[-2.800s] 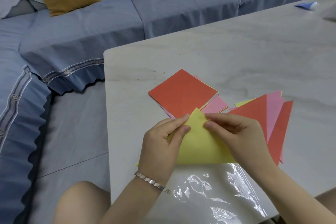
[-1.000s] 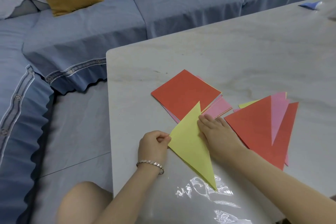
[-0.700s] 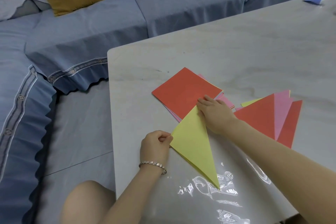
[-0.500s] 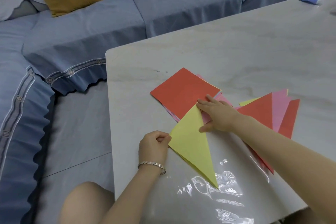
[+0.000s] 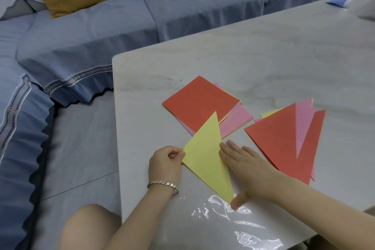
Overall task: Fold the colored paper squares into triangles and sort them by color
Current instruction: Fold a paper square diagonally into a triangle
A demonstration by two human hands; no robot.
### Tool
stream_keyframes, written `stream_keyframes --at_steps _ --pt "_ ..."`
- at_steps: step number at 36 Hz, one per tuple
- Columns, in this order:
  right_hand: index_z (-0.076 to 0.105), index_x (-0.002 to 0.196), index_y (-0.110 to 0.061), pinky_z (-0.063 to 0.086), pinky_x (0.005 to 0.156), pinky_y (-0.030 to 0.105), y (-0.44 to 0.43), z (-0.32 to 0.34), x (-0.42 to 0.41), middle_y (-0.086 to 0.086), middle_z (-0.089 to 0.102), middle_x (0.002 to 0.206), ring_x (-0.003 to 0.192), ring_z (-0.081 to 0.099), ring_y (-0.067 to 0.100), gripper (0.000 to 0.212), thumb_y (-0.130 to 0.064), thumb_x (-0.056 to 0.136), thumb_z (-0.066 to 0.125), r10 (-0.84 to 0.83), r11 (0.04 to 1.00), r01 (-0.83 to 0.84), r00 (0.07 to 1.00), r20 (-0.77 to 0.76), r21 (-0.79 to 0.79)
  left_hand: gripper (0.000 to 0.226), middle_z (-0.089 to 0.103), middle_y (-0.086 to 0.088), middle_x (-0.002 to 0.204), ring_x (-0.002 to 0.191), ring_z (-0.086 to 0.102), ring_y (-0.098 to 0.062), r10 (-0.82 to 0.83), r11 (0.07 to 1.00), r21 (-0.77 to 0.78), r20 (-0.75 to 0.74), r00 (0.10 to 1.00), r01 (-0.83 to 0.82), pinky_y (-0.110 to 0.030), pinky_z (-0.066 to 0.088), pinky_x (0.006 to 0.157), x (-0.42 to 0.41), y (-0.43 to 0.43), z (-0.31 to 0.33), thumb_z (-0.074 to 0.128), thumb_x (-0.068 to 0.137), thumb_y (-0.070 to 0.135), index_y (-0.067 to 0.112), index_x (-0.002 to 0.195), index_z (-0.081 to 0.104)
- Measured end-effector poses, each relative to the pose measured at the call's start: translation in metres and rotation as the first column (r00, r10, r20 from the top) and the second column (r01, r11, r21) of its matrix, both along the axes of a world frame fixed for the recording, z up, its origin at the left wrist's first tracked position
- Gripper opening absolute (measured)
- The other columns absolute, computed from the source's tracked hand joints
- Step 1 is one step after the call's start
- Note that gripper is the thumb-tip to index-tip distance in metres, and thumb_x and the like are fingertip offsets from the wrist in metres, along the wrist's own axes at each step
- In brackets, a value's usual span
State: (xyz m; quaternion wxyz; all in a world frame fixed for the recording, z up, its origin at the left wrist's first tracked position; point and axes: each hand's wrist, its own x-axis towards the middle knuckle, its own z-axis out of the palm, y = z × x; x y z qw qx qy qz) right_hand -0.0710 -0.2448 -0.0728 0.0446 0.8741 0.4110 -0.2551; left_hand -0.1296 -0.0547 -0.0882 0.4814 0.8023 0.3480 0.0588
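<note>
pale table (image 5: 263, 53) beside blue sofa (image 5: 101, 32)

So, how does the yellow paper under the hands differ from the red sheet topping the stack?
The yellow paper is folded into a triangle; the red sheet is an unfolded square. The left hand pinches the yellow paper; no hand touches the red sheet. Both lie flat.

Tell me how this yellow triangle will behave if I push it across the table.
The yellow triangle is thin folded paper, so it is probably light and floppy, bending if lifted by the corner the left hand pinches. The table looks smooth and glossy, so it should slide easily. Its layers may spring apart once the right hand lifts off.
</note>
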Motion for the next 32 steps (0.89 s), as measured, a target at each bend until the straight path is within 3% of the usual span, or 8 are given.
stream_keyframes --at_steps 4,7,11,14,18,23,27,32 --pt "0.001 0.149 -0.018 -0.006 0.114 0.031 -0.004 -0.001 -0.007 0.005 -0.017 0.155 0.14 -0.022 0.017 0.12 -0.055 0.063 0.076 0.016 0.997 -0.01 0.997 -0.081 0.072 0.023 0.065 0.001 0.067 0.065 0.062 -0.02 0.045 0.995 -0.088 0.026 0.999 -0.042 -0.03 0.053 0.071 -0.002 -0.001 0.002 0.065 0.081 0.006 0.022 0.065 0.064" --pt "0.024 0.144 -0.033 0.002 0.109 0.017 -0.005 0.009 -0.003 0.003 0.012 0.149 0.142 0.0 0.017 0.095 -0.049 0.067 0.077 -0.114 0.939 0.184 0.964 -0.241 0.29 0.018 0.065 -0.005 0.066 0.059 0.06 -0.019 0.095 0.971 -0.229 0.085 0.992 -0.073 -0.033 0.055 0.066 -0.001 -0.004 0.006 0.065 0.082 0.002 0.015 0.07 0.066" --pt "0.055 0.112 -0.042 0.035 0.087 0.008 -0.004 0.011 0.001 -0.014 0.054 0.114 0.108 0.05 0.003 0.04 -0.029 0.079 0.072 -0.376 0.569 0.582 0.813 -0.446 0.581 0.015 0.065 -0.007 0.068 0.052 0.061 -0.009 0.064 0.929 -0.37 0.187 0.98 0.01 -0.015 0.051 0.051 0.006 -0.019 0.023 0.063 0.082 -0.002 0.01 0.073 0.065" --pt "0.067 0.083 -0.038 0.048 0.07 0.021 -0.007 0.01 0.004 -0.018 0.065 0.086 0.071 0.058 0.008 0.029 -0.009 0.081 0.068 -0.475 0.234 0.752 0.641 -0.602 0.616 0.017 0.064 -0.004 0.068 0.054 0.061 -0.01 0.008 0.932 -0.353 0.252 0.968 0.084 -0.012 0.048 0.052 0.016 -0.028 0.031 0.062 0.084 0.002 0.015 0.073 0.063" --pt "0.068 0.092 -0.027 0.042 0.072 0.008 -0.028 0.017 0.017 -0.014 0.066 0.098 0.083 0.058 0.004 0.027 -0.003 0.084 0.059 -0.634 0.045 0.735 0.544 -0.549 0.676 0.01 0.067 0.006 0.089 0.083 0.062 -0.013 -0.245 0.969 0.041 0.216 0.945 0.242 -0.021 0.046 0.077 0.038 -0.027 0.029 0.063 0.085 0.018 0.019 0.095 0.066" --pt "0.064 0.112 -0.013 0.034 0.096 0.032 -0.064 0.015 0.031 0.006 0.056 0.113 0.112 0.046 0.024 0.031 -0.008 0.083 0.054 -0.857 0.121 0.715 0.425 -0.291 0.688 0.06 0.028 0.002 0.151 0.138 0.027 -0.011 -0.525 0.679 0.47 -0.227 0.82 0.565 -0.024 0.022 0.108 0.063 -0.011 0.02 0.06 0.086 0.034 0.018 0.139 0.036" --pt "0.061 0.117 -0.009 0.021 0.106 0.036 -0.069 0.003 0.028 0.029 0.041 0.13 0.128 0.029 0.035 0.036 -0.007 0.082 0.062 -0.911 0.23 0.722 0.395 -0.116 0.653 0.068 0.02 0.0 0.154 0.142 0.017 -0.011 -0.533 0.615 0.43 -0.39 0.751 0.661 -0.028 0.017 0.111 0.072 -0.006 0.012 0.059 0.085 0.04 0.019 0.142 0.028" --pt "0.066 0.107 -0.012 0.027 0.101 0.033 -0.056 -0.006 0.023 0.016 0.051 0.126 0.123 0.038 0.033 0.026 -0.009 0.081 0.063 -0.82 0.416 0.644 0.571 -0.041 0.642 0.051 0.045 0.0 0.14 0.13 0.04 -0.015 -0.546 0.603 0.437 -0.383 0.745 0.667 -0.027 0.028 0.104 0.076 -0.004 0.017 0.059 0.086 0.038 0.018 0.131 0.046"
